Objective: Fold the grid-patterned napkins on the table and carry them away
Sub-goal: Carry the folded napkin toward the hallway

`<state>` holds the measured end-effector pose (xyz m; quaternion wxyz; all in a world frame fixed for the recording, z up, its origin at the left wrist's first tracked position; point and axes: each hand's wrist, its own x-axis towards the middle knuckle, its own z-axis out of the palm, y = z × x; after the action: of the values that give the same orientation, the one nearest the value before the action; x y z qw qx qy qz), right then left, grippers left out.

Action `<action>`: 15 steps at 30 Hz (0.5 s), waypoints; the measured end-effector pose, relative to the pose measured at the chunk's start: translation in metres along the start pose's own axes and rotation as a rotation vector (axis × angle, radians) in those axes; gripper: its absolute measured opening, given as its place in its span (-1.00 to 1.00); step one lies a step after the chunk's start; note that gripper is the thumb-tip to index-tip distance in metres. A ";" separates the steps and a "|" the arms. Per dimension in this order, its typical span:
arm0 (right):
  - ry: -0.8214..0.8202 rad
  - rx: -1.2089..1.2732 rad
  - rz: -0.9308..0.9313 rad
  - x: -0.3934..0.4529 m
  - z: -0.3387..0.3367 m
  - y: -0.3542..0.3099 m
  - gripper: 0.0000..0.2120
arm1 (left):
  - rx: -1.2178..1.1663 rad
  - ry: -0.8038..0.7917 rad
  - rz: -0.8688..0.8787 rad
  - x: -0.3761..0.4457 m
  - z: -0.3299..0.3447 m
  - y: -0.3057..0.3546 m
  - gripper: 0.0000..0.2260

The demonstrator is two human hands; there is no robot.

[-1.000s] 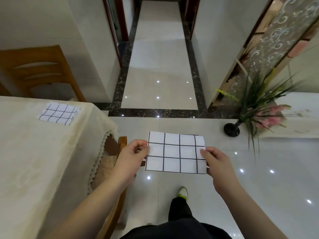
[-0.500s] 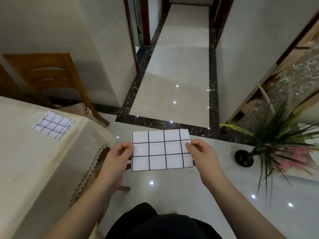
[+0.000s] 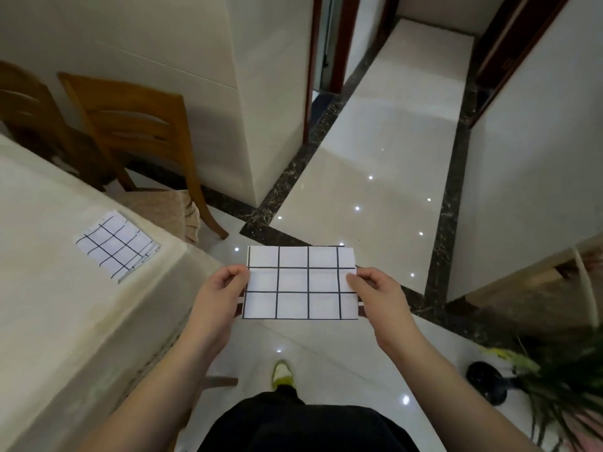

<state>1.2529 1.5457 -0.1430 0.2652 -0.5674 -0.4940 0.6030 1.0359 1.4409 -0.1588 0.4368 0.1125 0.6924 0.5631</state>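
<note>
We see the left hand (image 3: 219,296) and right hand (image 3: 380,293) each pinching a short edge of a folded grid napkin (image 3: 300,282), held flat in the air above the floor (image 3: 368,194). A second folded napkin (image 3: 116,244) lies on the counter (image 3: 58,308) (near its corner), with wooden chairs (image 3: 137,125) beyond.

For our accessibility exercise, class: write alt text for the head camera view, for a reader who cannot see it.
Two hands, left hand and right hand, pinch the side edges of a folded grid-patterned napkin held flat above a glossy tiled floor. A second folded napkin lies near the corner of a cloth-covered table at left, with wooden chairs behind.
</note>
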 end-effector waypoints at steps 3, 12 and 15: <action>-0.044 -0.018 -0.017 0.030 0.023 -0.029 -0.92 | -0.028 0.030 0.002 0.030 -0.005 0.021 -0.87; -0.165 -0.077 -0.022 0.113 0.071 -0.078 -0.94 | -0.144 0.162 0.022 0.091 -0.013 0.063 -0.90; -0.211 -0.106 -0.022 0.146 0.084 -0.088 -0.94 | -0.158 0.217 0.027 0.108 -0.010 0.070 -0.90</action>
<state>1.1208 1.6824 -0.1370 0.1880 -0.5086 -0.5565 0.6295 0.9409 1.5281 -0.1489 0.3591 0.0257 0.6875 0.6307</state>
